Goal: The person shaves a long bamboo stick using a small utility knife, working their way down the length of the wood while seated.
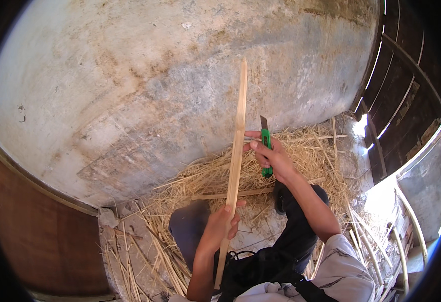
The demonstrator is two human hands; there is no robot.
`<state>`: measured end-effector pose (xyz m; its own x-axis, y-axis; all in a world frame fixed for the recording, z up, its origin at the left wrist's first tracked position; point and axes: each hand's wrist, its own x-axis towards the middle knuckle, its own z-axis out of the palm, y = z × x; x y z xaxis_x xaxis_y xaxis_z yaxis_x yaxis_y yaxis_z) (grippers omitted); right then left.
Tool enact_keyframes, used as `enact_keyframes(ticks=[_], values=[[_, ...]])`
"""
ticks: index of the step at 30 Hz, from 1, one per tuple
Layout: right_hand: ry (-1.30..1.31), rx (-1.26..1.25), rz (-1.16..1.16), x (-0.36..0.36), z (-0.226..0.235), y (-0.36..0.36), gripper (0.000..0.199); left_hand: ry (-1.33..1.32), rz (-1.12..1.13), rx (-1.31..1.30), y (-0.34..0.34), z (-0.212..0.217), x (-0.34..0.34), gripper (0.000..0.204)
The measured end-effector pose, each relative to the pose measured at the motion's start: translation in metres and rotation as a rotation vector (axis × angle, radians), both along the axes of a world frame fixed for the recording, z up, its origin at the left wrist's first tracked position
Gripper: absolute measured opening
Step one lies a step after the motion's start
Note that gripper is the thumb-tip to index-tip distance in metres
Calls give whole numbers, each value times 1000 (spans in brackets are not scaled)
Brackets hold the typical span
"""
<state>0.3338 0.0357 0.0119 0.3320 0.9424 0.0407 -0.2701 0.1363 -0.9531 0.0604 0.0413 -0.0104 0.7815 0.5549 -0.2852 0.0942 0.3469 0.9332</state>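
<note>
My left hand (217,227) is closed around the lower part of a long, pale strip of split wood or bamboo (237,143). The strip stands nearly upright in view, its pointed end at the top and its lower end by my lap. To the right of it, my right hand (276,160) grips a green utility knife (266,138) with the blade out and pointing up. The fingertips of that hand come close to the strip's right edge; whether they touch it I cannot tell.
A heap of pale shavings (306,156) lies along the stained wall (180,90). Thin strips (162,256) are scattered at the left, and longer poles (369,246) at the right. A brown panel (44,226) stands left; dark boards (401,95) are at the right.
</note>
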Motion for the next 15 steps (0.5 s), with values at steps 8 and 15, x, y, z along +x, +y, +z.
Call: enact_keyframes(ticks=[8,15], values=[[7,65,-147,-4,-7,-6,44,-91,-35,-148,0,-4,13,61],[65,171,-299,1,-3,-7,45,27,2,55,-9,-21,-1,60]])
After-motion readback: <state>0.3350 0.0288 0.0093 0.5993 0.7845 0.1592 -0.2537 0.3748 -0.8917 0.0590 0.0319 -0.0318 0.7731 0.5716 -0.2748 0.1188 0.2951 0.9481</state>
